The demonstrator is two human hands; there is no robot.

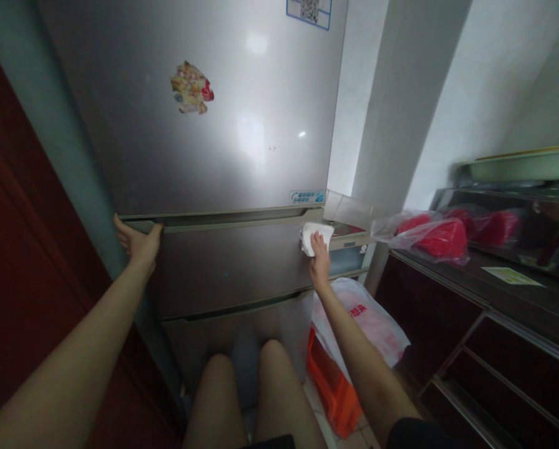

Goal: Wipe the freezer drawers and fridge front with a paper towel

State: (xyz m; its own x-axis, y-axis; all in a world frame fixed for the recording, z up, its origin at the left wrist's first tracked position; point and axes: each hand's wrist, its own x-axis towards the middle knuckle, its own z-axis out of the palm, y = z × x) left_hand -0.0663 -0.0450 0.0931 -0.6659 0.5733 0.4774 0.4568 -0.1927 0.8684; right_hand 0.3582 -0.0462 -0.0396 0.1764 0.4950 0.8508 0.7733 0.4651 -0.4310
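A grey metallic fridge with an upper door and lower drawer fronts stands straight ahead. My left hand is at the left end of the middle drawer's top edge, thumb on the front and fingers apart around the side. With its fingers spread, my right hand presses a folded white cloth against the upper right corner of the same drawer front. A torn sticker is on the upper door, and a small blue label sits at that door's lower right corner.
An orange crate with a white plastic bag on it stands on the floor right of the fridge. Red items in clear plastic lie on a dark counter at right. My knees are close to the bottom drawer.
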